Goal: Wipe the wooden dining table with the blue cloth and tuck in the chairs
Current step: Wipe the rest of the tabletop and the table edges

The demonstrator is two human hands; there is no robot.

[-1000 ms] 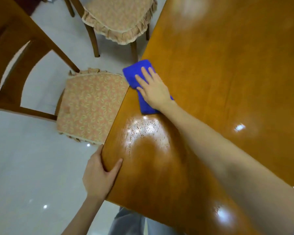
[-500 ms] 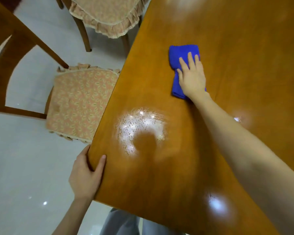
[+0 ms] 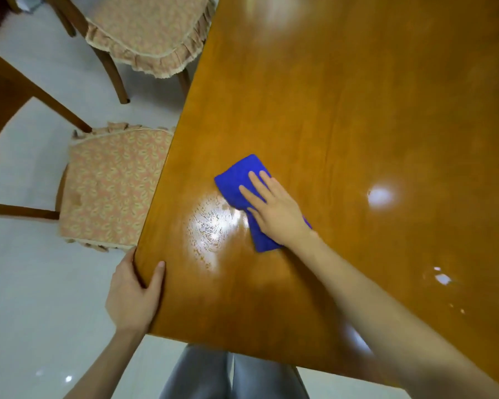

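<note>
1. Nearest, the person's grey trousers (image 3: 234, 375) show below the table's (image 3: 357, 110) near edge, over the pale glossy floor (image 3: 26, 312).
2. The left hand (image 3: 133, 295) clasps the table's near-left corner, thumb lying on top and fingers wrapped round the side edge.
3. Just beyond that corner a streaky wet patch (image 3: 211, 223) shines on the wood.
4. The blue cloth (image 3: 236, 180) lies folded on the table, touching the patch's right side. Its long axis runs diagonally, near end to the right, far end pointing left and away toward the table's left edge.
5. The right hand (image 3: 274, 211) presses flat on the cloth's middle, fingers straight and slightly spread, aligned with the cloth.
6. Left of the table, the near chair (image 3: 110, 191) has its floral cushion against the table edge, its wooden back well out to the left.
7. Farther on, the far chair (image 3: 147, 33) with a frilled cushion stands beside the same edge.
</note>
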